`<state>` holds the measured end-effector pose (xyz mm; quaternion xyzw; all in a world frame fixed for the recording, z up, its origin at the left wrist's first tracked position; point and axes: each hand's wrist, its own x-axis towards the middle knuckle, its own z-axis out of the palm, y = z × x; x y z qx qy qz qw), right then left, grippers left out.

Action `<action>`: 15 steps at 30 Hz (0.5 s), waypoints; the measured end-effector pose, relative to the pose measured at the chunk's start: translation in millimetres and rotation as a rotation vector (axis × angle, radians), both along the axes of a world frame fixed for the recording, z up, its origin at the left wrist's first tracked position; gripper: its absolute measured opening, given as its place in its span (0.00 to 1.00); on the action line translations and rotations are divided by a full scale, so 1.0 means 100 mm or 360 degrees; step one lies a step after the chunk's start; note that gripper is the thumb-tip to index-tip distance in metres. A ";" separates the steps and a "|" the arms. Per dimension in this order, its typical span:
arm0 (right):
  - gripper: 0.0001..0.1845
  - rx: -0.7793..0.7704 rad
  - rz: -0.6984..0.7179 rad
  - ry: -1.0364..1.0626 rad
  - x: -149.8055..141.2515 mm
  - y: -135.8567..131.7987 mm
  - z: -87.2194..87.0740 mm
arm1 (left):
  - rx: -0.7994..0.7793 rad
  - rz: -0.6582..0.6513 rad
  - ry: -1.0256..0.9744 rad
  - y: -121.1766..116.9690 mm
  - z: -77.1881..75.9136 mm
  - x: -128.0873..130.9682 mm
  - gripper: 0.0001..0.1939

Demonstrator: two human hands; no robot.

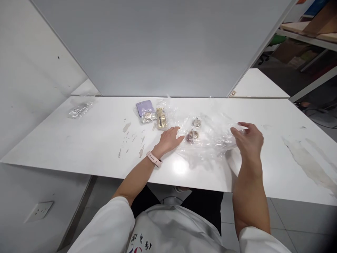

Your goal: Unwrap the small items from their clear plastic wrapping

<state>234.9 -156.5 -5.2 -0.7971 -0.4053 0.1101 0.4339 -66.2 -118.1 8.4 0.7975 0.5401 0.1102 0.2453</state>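
A crumpled clear plastic bag lies on the white table in front of me. My left hand rests flat on the table, fingers stretched out onto the bag's left edge, next to a small round brown item inside the plastic. A second small round item lies just behind it. My right hand is raised at the bag's right side, thumb and fingers pinching the plastic. A pink watch is on my left wrist.
A purple-labelled packet and a clear packet with yellowish contents lie behind my left hand. Another clear bag sits far left. A grey partition stands behind the table. Smears mark the tabletop; shelving stands far right.
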 end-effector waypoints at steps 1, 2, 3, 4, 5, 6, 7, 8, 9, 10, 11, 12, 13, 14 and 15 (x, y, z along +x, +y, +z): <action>0.26 -0.0068 -0.0112 -0.0144 0.06 -0.04 0.03 | -0.0030 0.0002 0.0009 0.00 0.02 -0.01 0.27; 0.28 -0.0083 -0.0229 -0.0270 0.09 -0.08 0.06 | -0.0041 0.0000 0.0016 0.00 0.03 -0.01 0.28; 0.28 -0.0038 -0.0292 -0.0395 0.09 -0.12 0.10 | -0.0038 -0.0015 0.0017 -0.01 0.04 -0.02 0.28; 0.27 0.0075 -0.0253 -0.0538 0.05 -0.17 0.14 | -0.0031 -0.0054 0.0004 -0.01 0.05 -0.02 0.28; 0.24 0.0217 -0.0114 -0.0674 -0.02 -0.23 0.19 | -0.0025 -0.0127 -0.0021 -0.01 0.05 -0.02 0.29; 0.20 0.0330 0.0133 -0.0783 -0.12 -0.28 0.23 | -0.0024 -0.0233 -0.0044 -0.01 0.04 -0.02 0.30; 0.18 0.0379 0.0475 -0.0849 -0.23 -0.34 0.26 | -0.0033 -0.0358 -0.0050 -0.01 0.04 -0.02 0.32; 0.16 0.0352 0.0873 -0.0863 -0.35 -0.39 0.29 | -0.0060 -0.0485 -0.0025 0.00 0.03 -0.03 0.36; 0.16 0.0251 0.1247 -0.0831 -0.44 -0.46 0.30 | -0.0104 -0.0598 0.0030 0.01 0.02 -0.04 0.42; 0.16 0.0096 0.1532 -0.0769 -0.51 -0.53 0.31 | -0.0162 -0.0692 0.0100 0.03 0.01 -0.05 0.48; 0.16 -0.0094 0.1718 -0.0687 -0.54 -0.60 0.30 | -0.0227 -0.0760 0.0172 0.05 0.00 -0.07 0.53; 0.17 -0.0277 0.1805 -0.0595 -0.52 -0.69 0.28 | -0.0291 -0.0804 0.0234 0.07 0.00 -0.10 0.57; 0.19 -0.0447 0.1817 -0.0502 -0.45 -0.78 0.26 | -0.0345 -0.0833 0.0281 0.10 0.00 -0.12 0.59; 0.20 -0.0599 0.1777 -0.0422 -0.34 -0.87 0.22 | -0.0381 -0.0853 0.0316 0.12 0.00 -0.14 0.60; 0.22 -0.0723 0.1719 -0.0367 -0.18 -0.97 0.18 | -0.0405 -0.0866 0.0343 0.15 0.00 -0.16 0.62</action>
